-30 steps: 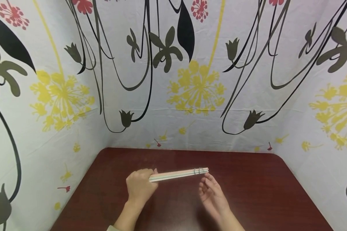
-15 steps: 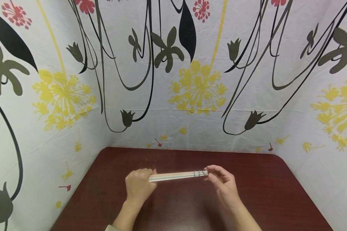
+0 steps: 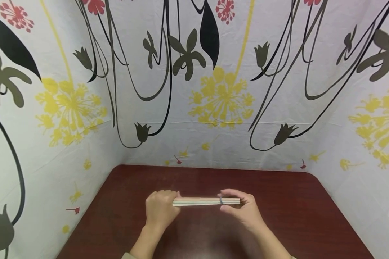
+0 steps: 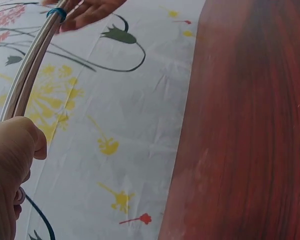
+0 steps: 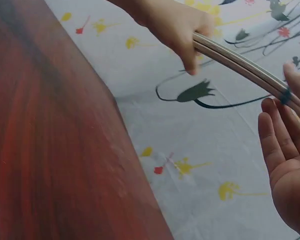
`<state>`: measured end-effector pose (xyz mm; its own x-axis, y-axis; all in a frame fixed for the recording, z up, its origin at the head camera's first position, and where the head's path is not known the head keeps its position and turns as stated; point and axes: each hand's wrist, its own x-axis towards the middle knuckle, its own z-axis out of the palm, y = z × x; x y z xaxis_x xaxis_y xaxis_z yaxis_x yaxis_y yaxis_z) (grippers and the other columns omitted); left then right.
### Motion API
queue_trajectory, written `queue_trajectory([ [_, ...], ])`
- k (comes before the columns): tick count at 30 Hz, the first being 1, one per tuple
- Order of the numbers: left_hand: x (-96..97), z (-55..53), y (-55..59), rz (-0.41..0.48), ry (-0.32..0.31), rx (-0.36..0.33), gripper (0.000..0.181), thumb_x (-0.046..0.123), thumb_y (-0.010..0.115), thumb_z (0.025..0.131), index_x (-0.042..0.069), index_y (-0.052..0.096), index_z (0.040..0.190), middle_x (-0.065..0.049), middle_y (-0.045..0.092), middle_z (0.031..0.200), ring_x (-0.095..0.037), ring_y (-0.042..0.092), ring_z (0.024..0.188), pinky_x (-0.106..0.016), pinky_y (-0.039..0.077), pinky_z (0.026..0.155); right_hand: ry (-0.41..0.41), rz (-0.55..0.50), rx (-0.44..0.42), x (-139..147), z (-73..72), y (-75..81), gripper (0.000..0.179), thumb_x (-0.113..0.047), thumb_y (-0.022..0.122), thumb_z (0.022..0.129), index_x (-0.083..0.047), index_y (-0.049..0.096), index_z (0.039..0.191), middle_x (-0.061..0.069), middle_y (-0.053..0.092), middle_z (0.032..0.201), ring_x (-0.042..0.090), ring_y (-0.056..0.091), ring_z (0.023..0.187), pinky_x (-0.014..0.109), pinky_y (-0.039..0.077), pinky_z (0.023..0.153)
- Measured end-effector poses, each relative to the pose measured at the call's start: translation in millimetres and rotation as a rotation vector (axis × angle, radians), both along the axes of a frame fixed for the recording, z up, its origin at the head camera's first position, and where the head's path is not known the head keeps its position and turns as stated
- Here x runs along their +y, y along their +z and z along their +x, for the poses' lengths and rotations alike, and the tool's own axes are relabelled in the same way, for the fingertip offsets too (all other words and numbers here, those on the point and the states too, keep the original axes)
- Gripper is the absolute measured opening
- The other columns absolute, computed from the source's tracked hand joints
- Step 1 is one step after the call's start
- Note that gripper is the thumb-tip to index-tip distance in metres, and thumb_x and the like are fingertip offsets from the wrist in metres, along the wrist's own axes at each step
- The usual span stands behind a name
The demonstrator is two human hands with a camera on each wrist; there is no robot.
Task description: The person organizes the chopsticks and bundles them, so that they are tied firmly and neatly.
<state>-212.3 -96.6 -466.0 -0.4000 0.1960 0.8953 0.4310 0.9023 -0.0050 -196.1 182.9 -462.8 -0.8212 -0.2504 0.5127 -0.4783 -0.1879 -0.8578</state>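
Note:
A bundle of thin, pale chopstick-like sticks [image 3: 197, 202] is held level above the table, faintly pink and green in the head view. My left hand [image 3: 161, 209] grips one end in a fist. Around the bundle near its other end is a teal rubber band [image 5: 285, 96], which the left wrist view shows as a band [image 4: 56, 13] too. My right hand [image 3: 247, 212] has thumb and fingers at this band, pinching it from both sides, while the stick ends reach toward the palm. In the right wrist view, the lower fingers [image 5: 275, 140] of that hand spread away from the sticks.
A dark red-brown wooden table [image 3: 194, 237] lies beneath both hands. White cloth [image 3: 181, 111] printed with flowers and stems hangs behind it and along both sides.
My right hand rose from below the bundle's end and came round it. The band, loosely looped near the tip, now sits farther left as one narrow ring. The bundle became more level.

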Motion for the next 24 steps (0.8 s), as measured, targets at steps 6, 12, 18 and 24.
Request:
queue_trajectory([
  [6,-4.3,-1.9,-0.1,0.001,0.010,0.011,0.033,0.014,0.068,0.070,0.017,0.044,0.048,0.004,0.046,0.046,-0.016,0.040,0.037,-0.029,0.029,0.040,-0.005,0.110,0.153,14.4,-4.7,11.5,0.029,0.016,0.076,0.077,0.006,0.073,0.104,0.008,0.076,0.101,0.009,0.071,0.091,0.023,0.056,0.068],
  [12,6.3,0.3,-3.7,-0.066,-0.001,-0.025,0.033,0.012,0.070,0.067,0.018,0.044,0.047,0.007,0.039,0.045,-0.011,0.030,0.039,-0.026,0.026,0.042,-0.159,0.484,0.546,3.3,-4.5,20.1,0.032,0.003,0.088,0.068,-0.004,0.079,0.098,0.006,0.077,0.092,0.013,0.075,0.083,0.020,0.056,0.067],
  [18,11.3,1.5,-5.7,-0.078,-0.013,-0.062,0.042,0.010,0.072,0.063,0.021,0.035,0.047,0.010,0.028,0.046,-0.006,0.016,0.045,-0.022,0.021,0.043,-0.218,0.610,0.769,-7.3,-2.4,23.9,0.036,-0.004,0.091,0.065,-0.004,0.077,0.099,0.005,0.077,0.092,0.013,0.075,0.081,0.017,0.055,0.071],
  [24,9.9,4.2,-3.6,-0.038,0.000,-0.048,0.028,0.009,0.071,0.065,0.016,0.049,0.048,0.006,0.043,0.045,-0.011,0.033,0.039,-0.027,0.028,0.043,-0.312,0.705,0.819,-4.6,5.0,30.2,0.040,-0.002,0.090,0.061,-0.004,0.077,0.098,0.004,0.077,0.092,0.015,0.075,0.081,0.020,0.056,0.073],
])
